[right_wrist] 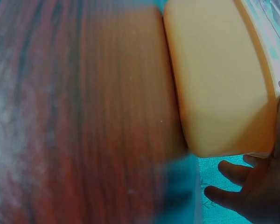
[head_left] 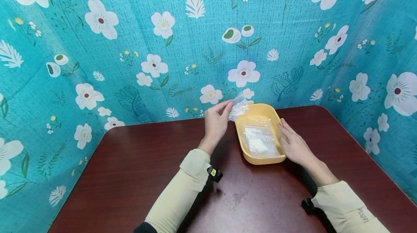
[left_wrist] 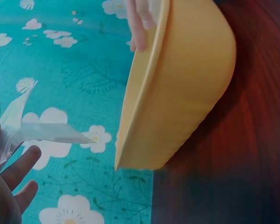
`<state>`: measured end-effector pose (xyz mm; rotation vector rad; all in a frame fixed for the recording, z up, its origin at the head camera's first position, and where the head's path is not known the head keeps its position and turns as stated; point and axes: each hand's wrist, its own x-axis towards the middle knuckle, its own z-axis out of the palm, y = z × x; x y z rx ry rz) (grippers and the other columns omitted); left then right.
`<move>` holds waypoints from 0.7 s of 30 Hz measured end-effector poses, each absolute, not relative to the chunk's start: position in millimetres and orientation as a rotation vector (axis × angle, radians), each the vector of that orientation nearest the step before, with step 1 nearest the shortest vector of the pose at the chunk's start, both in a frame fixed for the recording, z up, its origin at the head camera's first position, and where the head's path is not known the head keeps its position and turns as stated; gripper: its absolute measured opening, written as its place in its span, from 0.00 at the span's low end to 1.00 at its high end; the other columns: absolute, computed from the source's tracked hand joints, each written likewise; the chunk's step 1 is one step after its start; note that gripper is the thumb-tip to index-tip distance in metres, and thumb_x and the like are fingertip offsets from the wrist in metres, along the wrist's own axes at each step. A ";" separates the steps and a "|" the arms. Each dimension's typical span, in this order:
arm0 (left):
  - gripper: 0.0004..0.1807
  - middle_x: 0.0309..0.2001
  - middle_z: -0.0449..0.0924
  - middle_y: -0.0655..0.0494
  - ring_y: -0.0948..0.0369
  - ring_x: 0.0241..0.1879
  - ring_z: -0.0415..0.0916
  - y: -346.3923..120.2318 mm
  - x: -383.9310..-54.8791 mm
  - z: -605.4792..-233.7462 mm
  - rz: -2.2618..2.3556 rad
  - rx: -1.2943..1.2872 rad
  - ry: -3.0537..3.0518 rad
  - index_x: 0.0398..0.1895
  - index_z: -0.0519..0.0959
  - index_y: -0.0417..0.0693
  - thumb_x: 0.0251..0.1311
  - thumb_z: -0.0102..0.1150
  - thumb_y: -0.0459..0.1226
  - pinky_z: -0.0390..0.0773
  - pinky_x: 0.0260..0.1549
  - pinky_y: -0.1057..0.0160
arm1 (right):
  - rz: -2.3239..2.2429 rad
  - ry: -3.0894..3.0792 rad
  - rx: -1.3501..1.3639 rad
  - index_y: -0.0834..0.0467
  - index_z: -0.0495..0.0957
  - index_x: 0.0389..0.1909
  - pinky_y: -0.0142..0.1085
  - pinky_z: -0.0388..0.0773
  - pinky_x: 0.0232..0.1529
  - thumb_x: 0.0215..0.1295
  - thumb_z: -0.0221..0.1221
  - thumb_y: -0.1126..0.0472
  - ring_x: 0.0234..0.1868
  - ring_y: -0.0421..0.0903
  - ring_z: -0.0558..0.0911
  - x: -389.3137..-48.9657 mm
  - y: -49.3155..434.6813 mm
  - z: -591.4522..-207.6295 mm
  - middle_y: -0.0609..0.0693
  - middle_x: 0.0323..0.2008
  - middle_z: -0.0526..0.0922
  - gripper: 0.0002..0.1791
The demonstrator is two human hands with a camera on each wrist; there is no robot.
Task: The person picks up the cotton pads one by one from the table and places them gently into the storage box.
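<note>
My left hand (head_left: 216, 124) pinches a small clear zip bag (head_left: 239, 108) between thumb and fingers, over the far left rim of a yellow plastic basin (head_left: 241, 137). In the left wrist view, the bag (left_wrist: 51, 133) sticks out past the fingers, two of them spread free. More clear zip bags (head_left: 262, 140) with white contents lie flat in the basin. Against the right rim rests my right hand (head_left: 294, 146), its thumb on the inner side. The right wrist view shows its fingers (right_wrist: 224, 196) fairly straight and spread, beyond the end of the basin (right_wrist: 219, 84).
The basin stands near the back edge of a dark reddish wooden table (head_left: 146, 168). A teal flowered cloth (head_left: 195, 45) hangs close behind the table and along both sides. Black wrist cameras (head_left: 215, 174) are strapped over the beige sleeves (head_left: 182, 193).
</note>
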<state>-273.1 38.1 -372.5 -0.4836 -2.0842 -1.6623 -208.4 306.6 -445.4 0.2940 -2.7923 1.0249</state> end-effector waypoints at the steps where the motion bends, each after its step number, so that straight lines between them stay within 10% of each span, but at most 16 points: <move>1: 0.13 0.47 0.87 0.53 0.68 0.43 0.85 40.9 -272.5 -373.5 -1.666 -0.486 -2.090 0.51 0.87 0.44 0.69 0.62 0.39 0.83 0.40 0.68 | 1.025 -2.792 0.297 0.73 0.56 0.73 0.64 0.54 0.69 0.79 0.46 0.61 0.76 0.65 0.52 -208.6 306.7 -445.7 0.64 0.78 0.47 0.29; 21: 0.13 0.50 0.86 0.56 0.71 0.50 0.80 88.7 -261.0 -380.3 -1.520 -0.625 -2.173 0.50 0.88 0.48 0.69 0.62 0.42 0.78 0.46 0.75 | 1.039 -2.798 0.292 0.73 0.56 0.73 0.62 0.54 0.70 0.79 0.47 0.61 0.76 0.65 0.53 -208.9 305.0 -443.6 0.65 0.78 0.48 0.29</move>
